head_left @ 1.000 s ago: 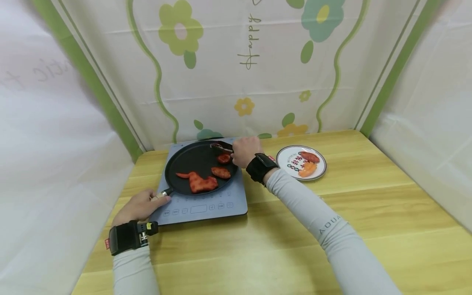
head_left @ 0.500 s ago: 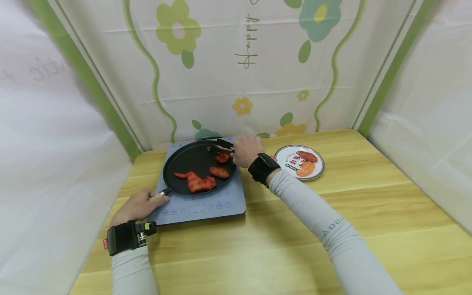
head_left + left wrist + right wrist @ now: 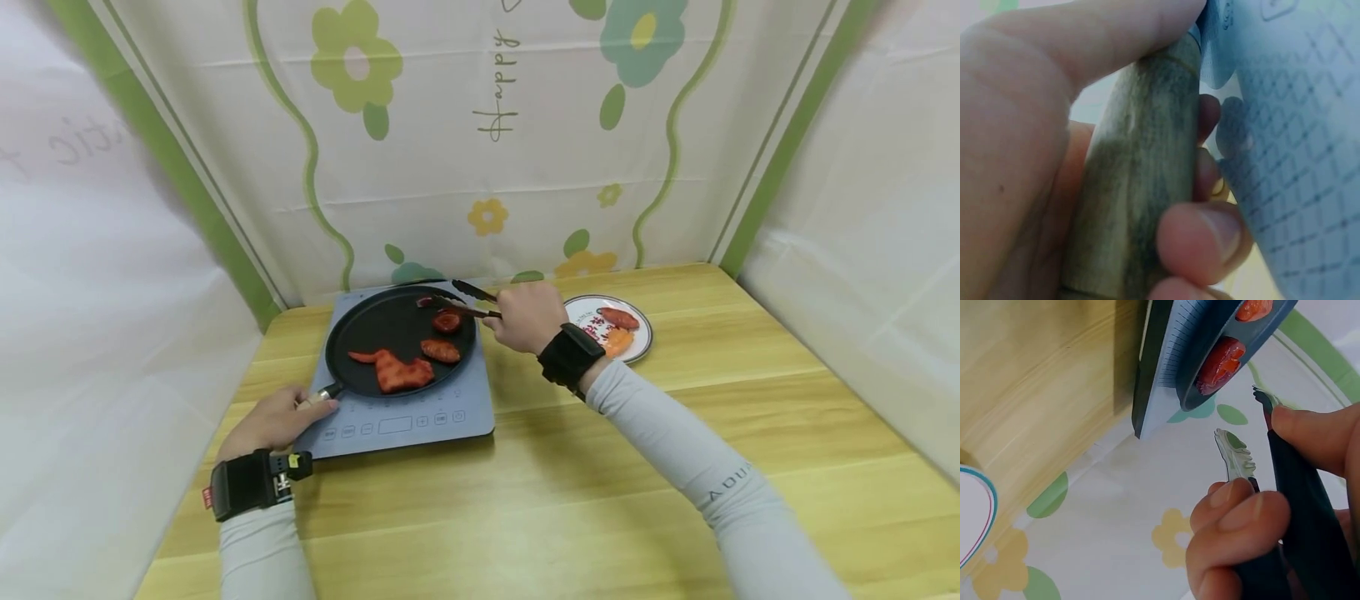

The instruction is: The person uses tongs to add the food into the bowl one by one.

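Note:
My left hand (image 3: 277,419) grips the wooden handle (image 3: 1138,169) of a round black frying pan (image 3: 367,337), thumb along its top. My right hand (image 3: 531,317) holds black-handled tongs (image 3: 468,310) over the pan's right edge. Their metal tips stand apart, with nothing between them in the right wrist view. On the pan lie a large reddish chicken wing (image 3: 401,372), a smaller wing piece (image 3: 441,351) and a round dark-red piece (image 3: 447,321). One tong arm reaches over the round piece to a small dark-red patch near the pan's far side.
The pan sits on a blue-grey induction cooker (image 3: 468,417) on a wooden table (image 3: 600,483). Partly behind my right hand stands a white plate (image 3: 583,308) with a reddish wing piece (image 3: 619,317) and an orange piece (image 3: 618,342). A flower-patterned cloth (image 3: 420,167) hangs behind the table.
My right hand has moved right and slightly nearer, taking the tongs with it. The tong arms now stand wider apart. My left hand keeps its grip on the handle.

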The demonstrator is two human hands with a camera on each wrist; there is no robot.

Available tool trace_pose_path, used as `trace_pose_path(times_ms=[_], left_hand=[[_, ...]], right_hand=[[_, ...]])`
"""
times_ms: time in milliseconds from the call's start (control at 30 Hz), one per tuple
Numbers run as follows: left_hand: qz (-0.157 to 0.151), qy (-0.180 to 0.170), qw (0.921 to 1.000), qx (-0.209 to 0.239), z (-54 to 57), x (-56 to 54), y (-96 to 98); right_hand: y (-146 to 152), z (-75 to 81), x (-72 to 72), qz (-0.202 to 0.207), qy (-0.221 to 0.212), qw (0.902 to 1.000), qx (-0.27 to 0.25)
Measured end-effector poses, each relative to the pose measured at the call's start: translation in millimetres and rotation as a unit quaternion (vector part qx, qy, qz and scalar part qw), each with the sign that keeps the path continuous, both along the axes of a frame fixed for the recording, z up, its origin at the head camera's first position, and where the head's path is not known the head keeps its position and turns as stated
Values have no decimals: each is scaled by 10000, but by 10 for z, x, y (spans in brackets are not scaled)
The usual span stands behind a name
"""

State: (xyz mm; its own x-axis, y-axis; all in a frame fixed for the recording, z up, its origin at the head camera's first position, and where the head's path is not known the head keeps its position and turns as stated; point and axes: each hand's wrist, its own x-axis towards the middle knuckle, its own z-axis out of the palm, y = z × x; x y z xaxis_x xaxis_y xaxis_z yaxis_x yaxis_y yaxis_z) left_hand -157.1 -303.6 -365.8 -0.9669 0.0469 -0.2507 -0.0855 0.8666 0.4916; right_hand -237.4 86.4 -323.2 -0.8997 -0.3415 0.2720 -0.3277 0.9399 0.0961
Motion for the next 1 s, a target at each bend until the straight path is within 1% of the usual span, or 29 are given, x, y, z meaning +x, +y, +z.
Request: trace_pose_path(times_ms=[233, 500, 633, 800, 1000], left_hand=[[32, -52, 10000, 52, -4, 17, -7], [32, -43, 10000, 19, 28, 31, 18], [22, -16, 10000, 6, 36, 32, 13], [7, 38, 10000, -13, 20, 28, 0], [40, 23, 10000, -9, -7, 30, 7]], right_hand=[[177, -49, 131, 38, 158, 9997, -194], [369, -58, 312, 204, 434, 9983, -318], [449, -54, 394, 212, 399, 9985, -308], [571, -58, 473, 191, 311, 9987, -345], [822, -57, 509, 67, 245, 9990, -378]])
